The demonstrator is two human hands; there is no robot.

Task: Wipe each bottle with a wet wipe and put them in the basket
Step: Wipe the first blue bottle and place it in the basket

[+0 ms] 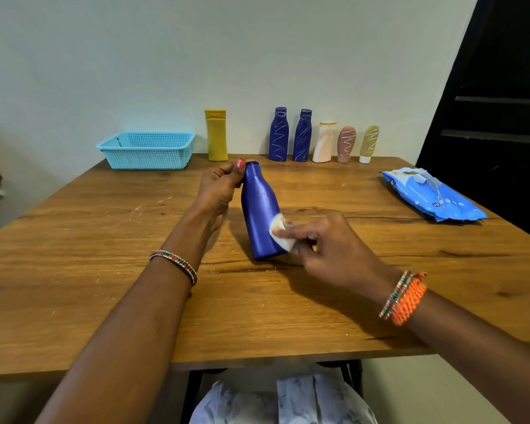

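A blue bottle (259, 212) stands tilted on the wooden table (104, 270), its neck leaning toward the far left. My left hand (219, 188) pinches the bottle's top. A white wet wipe (280, 232) is pinched in my right hand (328, 249) and pressed against the bottle's lower right side. The light blue basket (147, 151) sits at the table's far left with nothing visible inside. Along the back edge stand a yellow bottle (216, 136), two blue bottles with white scribbles (279, 134) (302, 136), a white bottle (324, 143), a pink tube (346, 144) and a tan tube (368, 144).
A blue pack of wet wipes (432, 194) lies at the table's right side. A dark doorway (496, 102) is at the right behind the table. The wall runs right behind the row of bottles. White cloth (282, 399) shows below the table's near edge.
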